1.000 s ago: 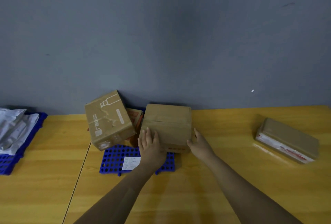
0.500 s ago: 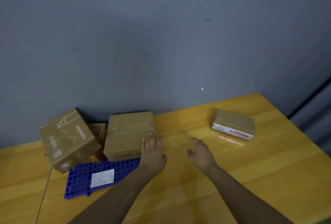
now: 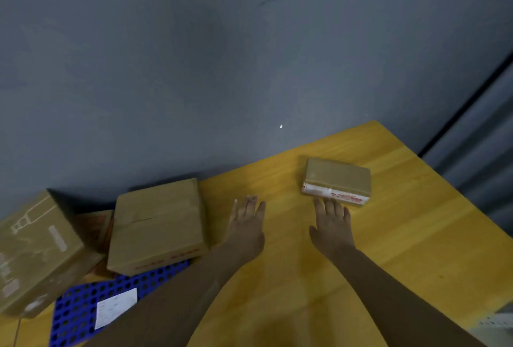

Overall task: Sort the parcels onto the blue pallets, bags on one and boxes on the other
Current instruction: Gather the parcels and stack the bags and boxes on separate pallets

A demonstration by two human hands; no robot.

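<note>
now both hands are flat-fingered and hold nothing: the right hand [image 3: 331,224] just short of the small box [image 3: 337,180], the left hand [image 3: 247,224] beside the big box [image 3: 158,224].

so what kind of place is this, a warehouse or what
Most likely a parcel-sorting station rather than a home: a sealed cardboard box sits on a perforated blue pallet, a taped box waits on the wooden table, and the wall behind is plain grey.
</note>
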